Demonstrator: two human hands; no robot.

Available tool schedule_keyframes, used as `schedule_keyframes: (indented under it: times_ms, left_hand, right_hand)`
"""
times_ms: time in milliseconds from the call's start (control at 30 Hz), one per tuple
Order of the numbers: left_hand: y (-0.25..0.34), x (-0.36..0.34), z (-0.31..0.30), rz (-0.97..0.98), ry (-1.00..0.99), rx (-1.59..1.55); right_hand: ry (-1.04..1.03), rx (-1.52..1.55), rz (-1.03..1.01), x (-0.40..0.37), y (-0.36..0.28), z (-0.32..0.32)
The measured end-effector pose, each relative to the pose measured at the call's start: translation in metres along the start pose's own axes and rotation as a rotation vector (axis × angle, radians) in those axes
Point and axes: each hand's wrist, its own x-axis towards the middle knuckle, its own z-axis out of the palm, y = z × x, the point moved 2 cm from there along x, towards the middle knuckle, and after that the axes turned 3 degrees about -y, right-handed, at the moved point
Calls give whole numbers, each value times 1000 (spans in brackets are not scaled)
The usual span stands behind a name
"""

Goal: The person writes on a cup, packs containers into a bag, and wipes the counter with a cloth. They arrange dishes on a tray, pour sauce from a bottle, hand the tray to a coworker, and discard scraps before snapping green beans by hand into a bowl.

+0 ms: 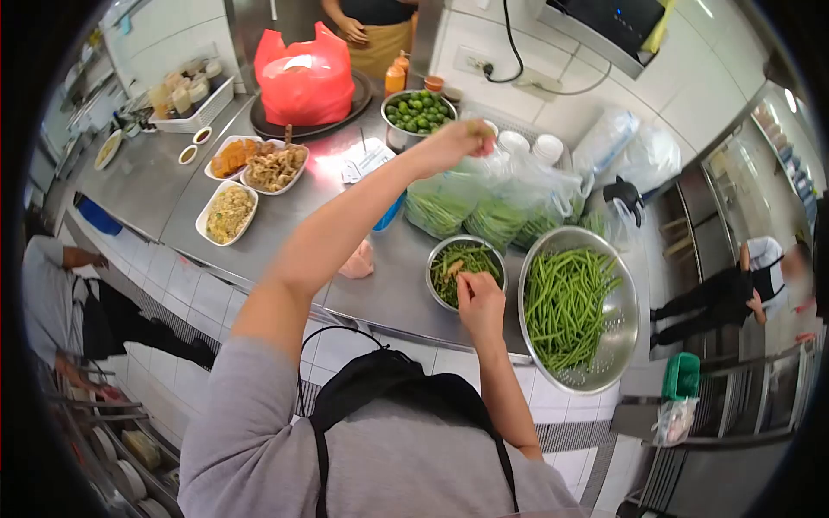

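My left hand [466, 144] is stretched across the counter above the plastic bags of green beans [445, 203], its fingers curled. Whatever it may hold is hidden. Close to my body, my right hand [481, 300] hovers at the near rim of a small metal bowl [429, 281] with its fingers pinched; what is in them I cannot make out. Green pieces and some brownish bits [458, 262] lie in that bowl. To its right, a large steel colander [626, 328] holds a heap of long green beans [566, 306].
Behind stand a pot of green limes [419, 112], sauce bottles [395, 79] and a red plastic bag [304, 82] on a dark tray. Left are trays of fried food [275, 166] and fried rice [230, 214]. Other people stand at left [86, 302], right [760, 276] and across the counter [376, 34].
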Motion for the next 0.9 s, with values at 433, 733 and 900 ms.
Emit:
schedule_keyframes:
  times_ms: [433, 733, 900]
  left_hand:
    - [-37, 5, -21, 122, -370, 1246]
    - [38, -145, 29, -16, 363, 889]
    - [31, -309, 50, -353, 799, 623]
  right_hand:
    - [-27, -330, -7, 3, 21, 3]
    - [-286, 241, -288, 15, -22, 60]
    - [-521, 314, -489, 11, -64, 133]
